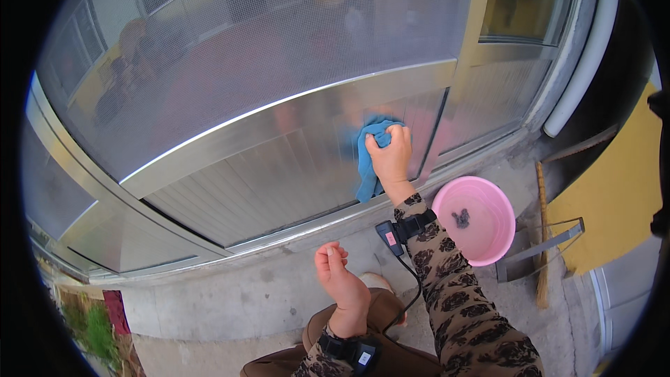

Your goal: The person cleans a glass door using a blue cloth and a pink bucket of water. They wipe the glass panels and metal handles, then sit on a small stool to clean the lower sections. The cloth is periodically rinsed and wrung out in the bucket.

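My right hand grips a bunched blue cloth and holds it against the ribbed lower metal panel of a door, near the panel's right end. Part of the cloth hangs below my fingers. In front of my knees is my left hand, raised, its fingers curled in and no object visible in it. Beside my right forearm, a pink plastic basin stands on the concrete, with cloudy water and a dark grey scrap-like thing in it.
Above the panel, a mesh screen fills the door frame. To the right are a straw broom, a metal dustpan with a long handle and a white pipe. Green plants grow at lower left. A cable runs by my right sleeve.
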